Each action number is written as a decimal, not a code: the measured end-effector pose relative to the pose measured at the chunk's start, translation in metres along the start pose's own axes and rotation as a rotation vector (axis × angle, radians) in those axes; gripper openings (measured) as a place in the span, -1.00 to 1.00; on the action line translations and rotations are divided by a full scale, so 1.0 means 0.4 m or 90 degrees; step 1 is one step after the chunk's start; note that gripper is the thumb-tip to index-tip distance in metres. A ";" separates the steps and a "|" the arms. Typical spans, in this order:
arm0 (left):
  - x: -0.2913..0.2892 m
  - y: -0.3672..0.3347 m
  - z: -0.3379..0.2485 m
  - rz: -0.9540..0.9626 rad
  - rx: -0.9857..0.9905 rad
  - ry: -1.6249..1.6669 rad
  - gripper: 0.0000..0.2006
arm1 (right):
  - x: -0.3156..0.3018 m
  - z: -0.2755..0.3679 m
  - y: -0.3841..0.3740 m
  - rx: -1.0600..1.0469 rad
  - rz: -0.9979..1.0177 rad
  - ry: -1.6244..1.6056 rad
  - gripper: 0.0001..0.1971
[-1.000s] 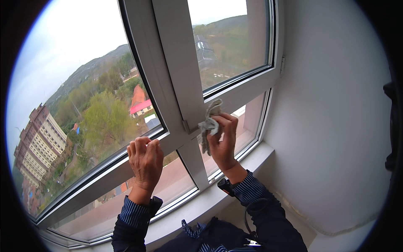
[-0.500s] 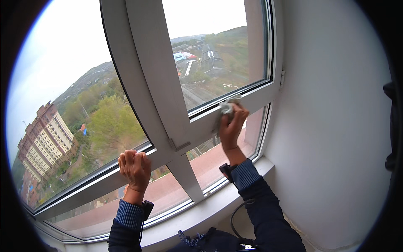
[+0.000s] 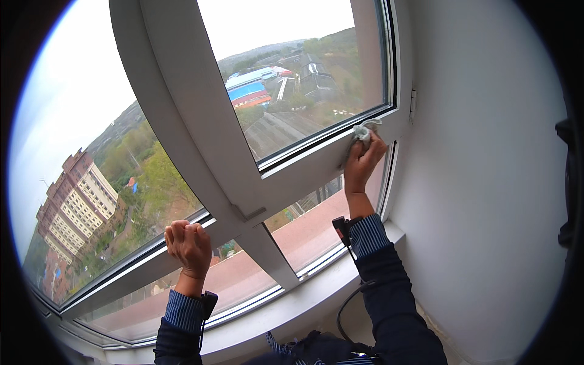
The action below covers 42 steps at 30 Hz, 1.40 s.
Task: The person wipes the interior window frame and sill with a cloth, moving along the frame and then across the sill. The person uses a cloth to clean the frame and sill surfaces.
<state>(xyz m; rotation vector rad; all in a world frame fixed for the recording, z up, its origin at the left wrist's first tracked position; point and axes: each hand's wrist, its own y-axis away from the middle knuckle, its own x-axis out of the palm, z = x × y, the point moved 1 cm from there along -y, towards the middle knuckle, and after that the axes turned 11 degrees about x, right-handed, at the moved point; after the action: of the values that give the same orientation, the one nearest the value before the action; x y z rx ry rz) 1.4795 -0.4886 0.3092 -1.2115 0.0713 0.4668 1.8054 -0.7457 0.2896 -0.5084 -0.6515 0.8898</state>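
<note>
My right hand (image 3: pixel 363 159) is closed round a crumpled pale grey-green cloth (image 3: pixel 363 131). The cloth lies against the lower rail of the white window sash (image 3: pixel 304 164), just under the glass and near its hinge-side corner. Further left, my left hand (image 3: pixel 190 246) is a fist in front of the horizontal rail of the window frame (image 3: pixel 137 263). Its fingers curl away from me, so whatever they may hold is hidden. Between the hands, a flat handle (image 3: pixel 249 213) sits at the sash's lower left corner.
Below the frame runs a curved white sill (image 3: pixel 304 310). A plain white wall (image 3: pixel 480 182) rises close on the right, next to a hinge (image 3: pixel 413 103). A dark cable (image 3: pixel 344 310) hangs by my right sleeve. Outside stands a tall apartment block (image 3: pixel 79 204).
My right hand has slid the cloth rightward and slightly up along the sash rail, toward the hinge side. My left fist stays near the frame rail. The view has shifted a little.
</note>
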 end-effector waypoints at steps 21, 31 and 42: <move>-0.006 0.004 0.001 0.010 -0.016 0.042 -0.79 | 0.014 -0.013 0.239 0.318 0.002 -0.209 -0.66; 0.002 0.017 0.009 0.010 -0.010 0.034 -0.77 | -0.076 0.042 0.275 -0.070 0.104 0.031 -0.73; 0.005 0.021 0.004 0.026 -0.017 0.006 -0.77 | -0.074 0.117 0.446 -0.108 0.339 -0.069 -0.62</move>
<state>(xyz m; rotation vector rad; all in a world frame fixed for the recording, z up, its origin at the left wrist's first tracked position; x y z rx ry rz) 1.4776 -0.4844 0.3017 -1.2399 0.0983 0.4986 1.6622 -0.6683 0.1977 -0.8117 -0.7070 1.3770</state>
